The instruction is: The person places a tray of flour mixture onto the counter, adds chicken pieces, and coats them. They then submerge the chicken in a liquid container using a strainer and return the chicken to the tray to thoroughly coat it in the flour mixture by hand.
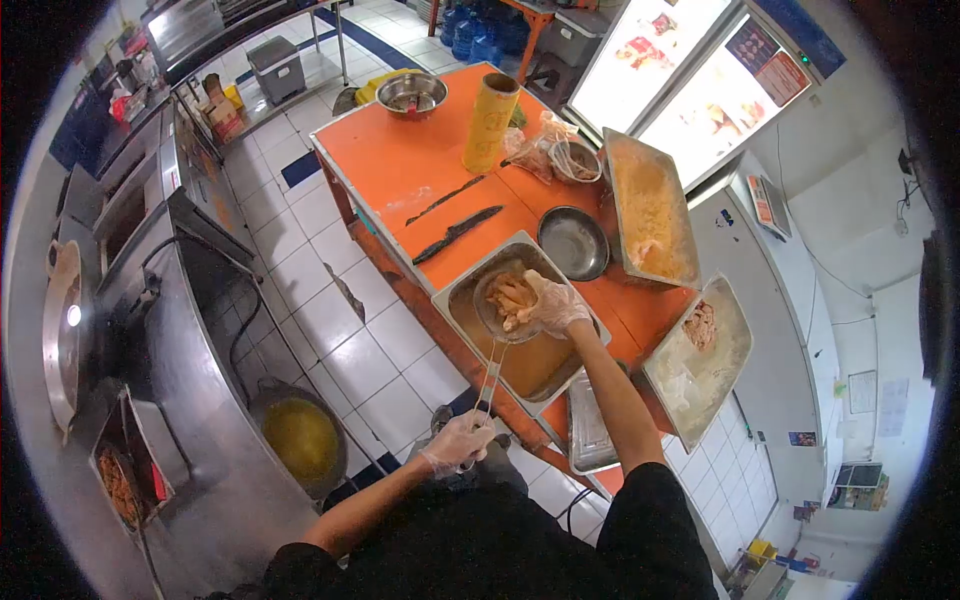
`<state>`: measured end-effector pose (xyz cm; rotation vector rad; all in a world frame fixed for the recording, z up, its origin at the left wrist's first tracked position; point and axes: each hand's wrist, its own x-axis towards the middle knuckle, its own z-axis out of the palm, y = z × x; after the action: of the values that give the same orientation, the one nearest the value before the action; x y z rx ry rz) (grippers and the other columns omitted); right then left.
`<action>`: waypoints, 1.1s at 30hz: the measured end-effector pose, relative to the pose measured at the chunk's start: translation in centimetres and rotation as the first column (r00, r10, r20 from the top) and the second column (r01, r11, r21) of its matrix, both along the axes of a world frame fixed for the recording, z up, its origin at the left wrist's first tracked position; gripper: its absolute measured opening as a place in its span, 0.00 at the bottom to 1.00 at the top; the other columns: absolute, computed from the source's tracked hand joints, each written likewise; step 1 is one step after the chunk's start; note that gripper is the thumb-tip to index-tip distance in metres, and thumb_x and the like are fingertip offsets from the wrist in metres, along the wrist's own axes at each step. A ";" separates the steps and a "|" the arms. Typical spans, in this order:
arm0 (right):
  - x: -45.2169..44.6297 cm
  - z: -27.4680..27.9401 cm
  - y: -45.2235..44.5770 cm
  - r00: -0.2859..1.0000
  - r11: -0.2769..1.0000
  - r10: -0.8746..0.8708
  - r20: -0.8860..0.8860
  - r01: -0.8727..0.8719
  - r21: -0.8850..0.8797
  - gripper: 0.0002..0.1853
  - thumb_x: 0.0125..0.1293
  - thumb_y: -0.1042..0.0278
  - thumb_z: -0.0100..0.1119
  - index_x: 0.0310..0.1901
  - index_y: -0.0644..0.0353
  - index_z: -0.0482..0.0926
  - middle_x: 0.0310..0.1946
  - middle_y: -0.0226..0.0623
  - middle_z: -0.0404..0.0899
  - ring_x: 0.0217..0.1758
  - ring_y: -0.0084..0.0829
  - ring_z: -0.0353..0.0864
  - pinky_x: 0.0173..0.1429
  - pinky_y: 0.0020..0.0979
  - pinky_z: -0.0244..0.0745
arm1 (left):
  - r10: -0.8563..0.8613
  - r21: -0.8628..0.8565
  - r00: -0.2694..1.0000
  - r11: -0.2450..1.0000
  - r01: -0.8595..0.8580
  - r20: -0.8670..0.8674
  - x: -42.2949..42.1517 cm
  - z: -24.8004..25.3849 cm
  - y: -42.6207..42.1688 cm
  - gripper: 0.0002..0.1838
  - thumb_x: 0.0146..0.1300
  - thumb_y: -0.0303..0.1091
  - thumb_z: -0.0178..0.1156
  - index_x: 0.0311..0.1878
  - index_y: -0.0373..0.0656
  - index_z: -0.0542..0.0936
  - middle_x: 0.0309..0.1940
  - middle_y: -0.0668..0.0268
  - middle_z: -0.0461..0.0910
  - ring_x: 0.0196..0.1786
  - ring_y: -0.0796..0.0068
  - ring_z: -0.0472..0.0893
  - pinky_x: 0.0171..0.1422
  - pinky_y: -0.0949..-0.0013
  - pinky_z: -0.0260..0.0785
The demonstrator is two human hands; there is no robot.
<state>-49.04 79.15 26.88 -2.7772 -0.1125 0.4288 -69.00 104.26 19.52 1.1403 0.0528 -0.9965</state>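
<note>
My gloved left hand (460,440) is closed around the handle of a wire strainer (493,370). The strainer's basket is held over a rectangular metal pan (465,310) with brownish liquid in it. Pale, wet chicken pieces (508,297) lie in the basket. My gloved right hand (558,305) reaches over the basket's right side, its fingers curled against the pieces; the fingertips are partly hidden.
Around the pan on the orange table (370,140) are a round metal bowl (573,243), a crumb-filled tray (650,215), a floury tray (710,350), a knife (457,234) and a yellow roll (491,122). A wok of oil (300,440) is at left.
</note>
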 end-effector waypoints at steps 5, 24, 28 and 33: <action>-0.3 -2.4 0.3 0.993 0.999 0.040 0.115 -0.040 0.000 0.54 0.43 0.45 0.75 0.68 0.61 0.57 0.60 0.59 0.70 0.63 0.55 0.73 0.65 0.44 0.71 | -0.026 -0.067 0.999 0.997 0.029 0.044 -0.2 -2.1 1.9 0.08 0.71 0.36 0.58 0.43 0.42 0.73 0.27 0.73 0.69 0.25 0.83 0.72 0.26 0.75 0.65; 2.3 -4.7 0.1 0.957 0.952 0.259 0.128 -0.230 -0.203 0.48 0.39 0.44 0.72 0.64 0.59 0.69 0.60 0.49 0.69 0.60 0.53 0.71 0.63 0.47 0.71 | -0.091 0.010 0.990 0.996 0.090 0.109 0.2 -3.8 2.0 0.08 0.71 0.36 0.56 0.44 0.42 0.73 0.29 0.73 0.70 0.26 0.81 0.73 0.28 0.74 0.67; 0.9 -4.5 0.7 0.948 0.949 0.266 0.173 -0.226 -0.220 0.43 0.43 0.46 0.70 0.61 0.60 0.72 0.56 0.49 0.72 0.59 0.52 0.72 0.61 0.48 0.72 | -0.098 -0.007 0.990 0.995 0.100 0.104 0.1 -4.0 2.1 0.08 0.71 0.36 0.56 0.44 0.42 0.74 0.29 0.72 0.70 0.25 0.81 0.73 0.27 0.74 0.67; 0.9 -6.4 0.8 0.920 0.953 0.234 0.314 -0.154 -0.260 0.35 0.50 0.50 0.65 0.61 0.55 0.72 0.51 0.45 0.76 0.49 0.48 0.79 0.53 0.46 0.76 | -0.079 0.012 0.988 0.997 0.078 0.133 0.4 -4.5 1.4 0.08 0.71 0.35 0.57 0.43 0.42 0.74 0.29 0.72 0.70 0.25 0.81 0.73 0.27 0.74 0.66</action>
<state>-48.09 79.98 20.44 -3.0586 -0.4533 -0.0051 -68.57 105.68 15.06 1.2203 -0.0968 -0.9883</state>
